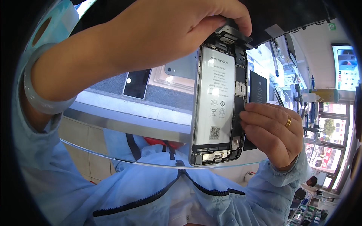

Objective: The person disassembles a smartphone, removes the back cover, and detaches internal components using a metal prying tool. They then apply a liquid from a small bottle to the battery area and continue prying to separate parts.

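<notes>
Glass counter (132,122) in a bright shop, with an opened phone (239,107) held upright before its near edge, white battery (217,94) exposed.
The right hand (273,132), wearing a gold ring (288,121), grips the phone's lower right edge with bent fingers. The left hand (196,26) arches over the top end, its fingers curled at a lifted dark part (235,34); whether they pinch it cannot be told, the contact being partly hidden. A black battery (258,88) shows behind the phone's right side; leftward, beneath the left forearm, lie a dark phone (137,83) and a silver phone (181,70).
</notes>
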`<state>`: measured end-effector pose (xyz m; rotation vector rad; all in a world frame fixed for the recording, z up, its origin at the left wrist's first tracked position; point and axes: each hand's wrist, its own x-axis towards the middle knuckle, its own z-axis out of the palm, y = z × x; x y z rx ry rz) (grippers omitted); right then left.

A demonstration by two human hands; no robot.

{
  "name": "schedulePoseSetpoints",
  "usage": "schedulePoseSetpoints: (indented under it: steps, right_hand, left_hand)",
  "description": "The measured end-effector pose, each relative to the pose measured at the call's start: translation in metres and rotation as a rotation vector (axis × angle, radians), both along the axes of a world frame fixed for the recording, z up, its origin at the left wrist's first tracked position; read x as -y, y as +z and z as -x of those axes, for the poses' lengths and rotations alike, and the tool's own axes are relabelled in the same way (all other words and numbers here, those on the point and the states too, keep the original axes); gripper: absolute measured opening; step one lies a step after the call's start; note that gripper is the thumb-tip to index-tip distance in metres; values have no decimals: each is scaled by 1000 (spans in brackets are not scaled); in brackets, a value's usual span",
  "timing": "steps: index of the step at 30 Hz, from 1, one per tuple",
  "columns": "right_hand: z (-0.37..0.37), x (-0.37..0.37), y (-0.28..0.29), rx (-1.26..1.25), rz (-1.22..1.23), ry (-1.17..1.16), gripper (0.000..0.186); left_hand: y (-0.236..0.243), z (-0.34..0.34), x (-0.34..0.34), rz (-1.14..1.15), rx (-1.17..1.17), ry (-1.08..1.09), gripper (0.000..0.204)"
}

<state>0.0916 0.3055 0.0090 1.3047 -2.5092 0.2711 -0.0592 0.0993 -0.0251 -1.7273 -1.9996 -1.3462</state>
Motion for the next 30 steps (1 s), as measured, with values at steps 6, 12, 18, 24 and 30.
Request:
schedulePoseSetpoints:
  steps: [6, 12, 18, 24, 30]
  right_hand:
    - [3, -2, -3, 15, 64, 1, 19]
    - [6, -3, -5, 10, 98, 21, 21]
    - [5, -3, -4, 18, 114, 16, 21]
    - [7, -7, -9, -94, 145, 21, 21]
    - [8, -6, -11, -35, 190, -9, 22]
  left_hand:
    - [-2, 1, 1, 55, -110, 39, 24]
    - [-3, -1, 2, 73, -25, 33, 27]
    - [-2, -1, 4, 129, -24, 75, 28]
    - [0, -2, 4, 162, -37, 94, 28]
    - [-4, 1, 4, 130, -27, 39, 29]
